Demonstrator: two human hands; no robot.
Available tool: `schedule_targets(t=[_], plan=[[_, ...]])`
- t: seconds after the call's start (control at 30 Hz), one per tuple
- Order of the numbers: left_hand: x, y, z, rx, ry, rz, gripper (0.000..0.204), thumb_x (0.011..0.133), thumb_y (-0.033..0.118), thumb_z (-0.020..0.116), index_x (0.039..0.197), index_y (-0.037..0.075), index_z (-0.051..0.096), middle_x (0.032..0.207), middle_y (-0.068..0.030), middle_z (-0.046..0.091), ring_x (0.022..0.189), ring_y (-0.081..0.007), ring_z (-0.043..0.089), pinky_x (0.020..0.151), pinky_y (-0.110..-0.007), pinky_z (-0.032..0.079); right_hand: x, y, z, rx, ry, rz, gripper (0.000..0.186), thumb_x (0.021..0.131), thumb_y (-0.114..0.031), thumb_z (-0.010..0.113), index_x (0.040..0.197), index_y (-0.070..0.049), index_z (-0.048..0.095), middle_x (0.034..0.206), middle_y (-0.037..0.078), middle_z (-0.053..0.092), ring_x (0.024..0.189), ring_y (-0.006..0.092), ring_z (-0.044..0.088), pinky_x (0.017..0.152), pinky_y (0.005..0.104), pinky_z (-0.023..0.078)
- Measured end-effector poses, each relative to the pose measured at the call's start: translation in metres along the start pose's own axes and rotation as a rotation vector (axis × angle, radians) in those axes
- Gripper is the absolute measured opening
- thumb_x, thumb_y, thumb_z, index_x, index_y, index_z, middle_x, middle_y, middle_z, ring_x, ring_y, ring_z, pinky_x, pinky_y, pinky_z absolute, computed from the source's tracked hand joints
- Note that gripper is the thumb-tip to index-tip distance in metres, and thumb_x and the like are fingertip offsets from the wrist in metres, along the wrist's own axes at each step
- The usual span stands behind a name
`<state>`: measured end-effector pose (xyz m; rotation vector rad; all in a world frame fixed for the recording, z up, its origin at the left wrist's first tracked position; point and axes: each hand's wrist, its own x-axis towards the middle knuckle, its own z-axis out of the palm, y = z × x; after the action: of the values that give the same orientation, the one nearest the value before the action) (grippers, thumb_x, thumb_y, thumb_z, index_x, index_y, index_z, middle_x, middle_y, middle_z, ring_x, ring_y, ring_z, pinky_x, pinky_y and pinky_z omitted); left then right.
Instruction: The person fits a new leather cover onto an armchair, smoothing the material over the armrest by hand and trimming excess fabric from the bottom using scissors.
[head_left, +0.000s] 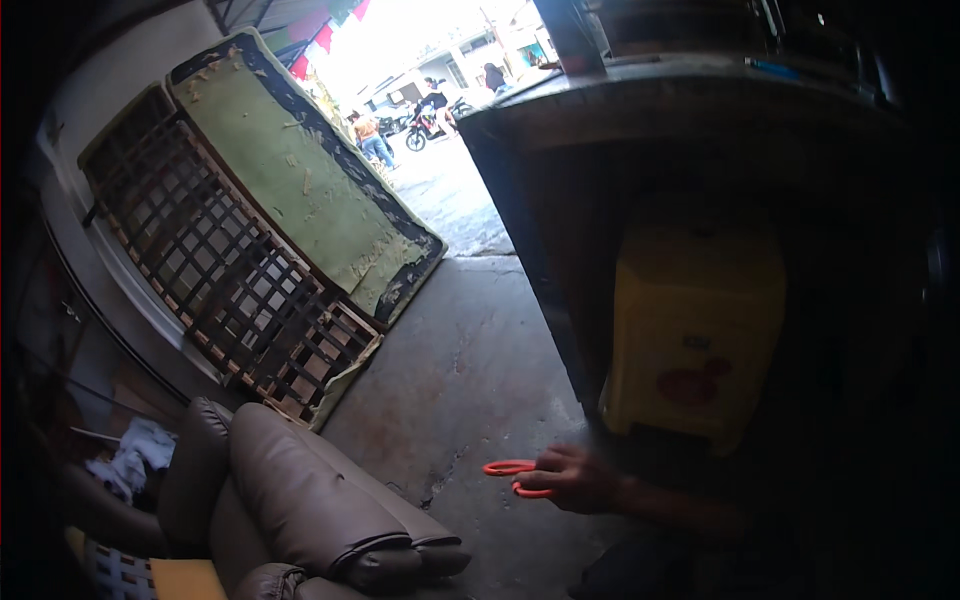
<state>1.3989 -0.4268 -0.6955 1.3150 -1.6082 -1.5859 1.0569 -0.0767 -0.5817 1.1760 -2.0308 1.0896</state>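
Observation:
My right hand (573, 481) comes in from the lower right, its fingers closed on a pair of orange-handled scissors (507, 467); the blades are hard to make out. Left of the hand lie grey-brown padded upholstered pieces (300, 485). A yellow plastic stool (690, 300) stands just beyond the hand, under a dark counter or table (620, 105). My left hand is not in view.
A webbed frame (230, 280) and a worn green padded panel (270, 165) lean along the left wall. White cloth (130, 460) lies at the left. A concrete floor (420, 370) leads to a bright open doorway, with people (435, 105) and motorbikes outside.

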Motion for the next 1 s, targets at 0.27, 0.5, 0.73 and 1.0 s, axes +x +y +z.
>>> schedule_targets(t=[0.27, 0.5, 0.73, 1.0], plan=[[0.018, 0.009, 0.038, 0.070, -0.073, -0.042, 0.032, 0.096, 0.013, 0.056, 0.128, 0.012, 0.050, 0.104, -0.0010, 0.056, 0.081, -0.0127, 0.052, 0.066, -0.032, 0.047, -0.198, 0.017, 0.141, -0.181, -0.474, 0.748, 0.046, 0.090, -0.021, 0.063, 0.135, -0.014, 0.055, 0.112, 0.019, 0.057, 0.102, 0.0368, 0.058, 0.094, 0.0466, 0.046], [0.032, 0.014, 0.049, 0.111, -0.086, -0.083, 0.036, 0.097, 0.018, 0.057, 0.131, 0.012, 0.051, 0.106, -0.0011, 0.060, 0.083, -0.0125, 0.055, 0.067, -0.032, 0.048, -0.209, 0.072, 0.112, -0.116, -0.778, 0.148, 0.048, 0.095, -0.018, 0.051, 0.143, -0.020, 0.045, 0.141, 0.015, 0.044, 0.132, 0.0297, 0.046, 0.099, 0.0491, 0.045], [0.025, -0.033, -0.021, 0.052, 0.013, -0.191, 0.040, 0.097, 0.024, 0.058, 0.134, 0.012, 0.053, 0.109, -0.0012, 0.063, 0.085, -0.0123, 0.057, 0.069, -0.032, 0.050, -0.217, 0.110, 0.060, -0.266, -0.811, -0.118, 0.047, 0.082, -0.024, 0.064, 0.128, -0.019, 0.059, 0.124, 0.008, 0.053, 0.118, 0.0256, 0.052, 0.092, 0.0437, 0.046], [0.013, -0.030, -0.046, -0.068, 0.140, -0.130, 0.036, 0.091, 0.019, 0.063, 0.125, 0.008, 0.059, 0.091, -0.0021, 0.061, 0.071, -0.0114, 0.057, 0.061, -0.031, 0.050, -0.188, 0.133, 0.068, -0.349, -1.016, -0.169, 0.042, 0.074, -0.025, 0.073, 0.110, -0.006, 0.063, 0.107, 0.013, 0.061, 0.104, 0.0341, 0.058, 0.092, 0.0478, 0.045]])
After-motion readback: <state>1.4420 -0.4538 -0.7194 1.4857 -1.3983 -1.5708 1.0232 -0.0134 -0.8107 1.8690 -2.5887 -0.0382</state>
